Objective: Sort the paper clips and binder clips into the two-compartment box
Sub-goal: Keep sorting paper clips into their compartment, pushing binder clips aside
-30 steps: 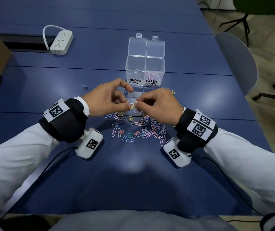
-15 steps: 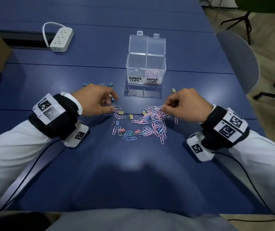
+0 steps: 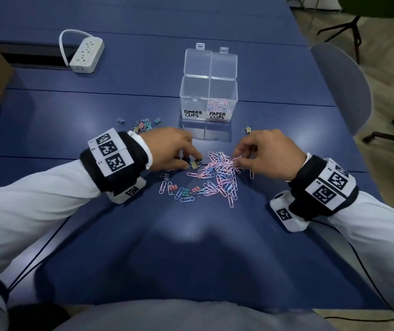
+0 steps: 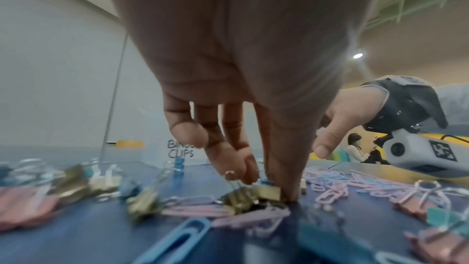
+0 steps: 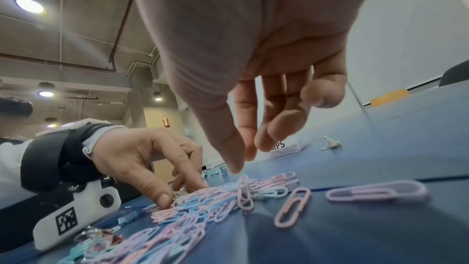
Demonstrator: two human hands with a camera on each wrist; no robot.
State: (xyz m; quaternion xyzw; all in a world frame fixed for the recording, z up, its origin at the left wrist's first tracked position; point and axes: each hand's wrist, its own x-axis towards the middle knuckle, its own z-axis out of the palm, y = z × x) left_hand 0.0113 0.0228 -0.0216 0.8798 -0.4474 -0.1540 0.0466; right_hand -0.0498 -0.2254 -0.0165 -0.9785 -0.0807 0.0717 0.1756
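A clear two-compartment box (image 3: 209, 91) stands open at the table's middle; its right half, labelled PAPER CLIPS, holds some pink and blue clips, and the BINDER CLIPS half looks bare. A pile of pastel paper clips (image 3: 218, 174) lies in front of it. At the pile's left edge my left hand (image 3: 194, 161) pinches a gold binder clip (image 4: 266, 192) that rests on the table, between thumb and forefinger. My right hand (image 5: 243, 160) hovers just above the pile's right side, fingers pointing down with nothing between them.
More binder clips lie in a cluster (image 3: 143, 126) behind my left wrist, several (image 3: 186, 191) sit at the pile's near edge, and one (image 3: 247, 130) lies right of the box. A white power strip (image 3: 87, 54) sits far left. A grey chair (image 3: 341, 87) stands at the table's right.
A second ago both hands were together, raised near the box. They parted and dropped to the table; the left hand then slid right onto the gold binder clip.
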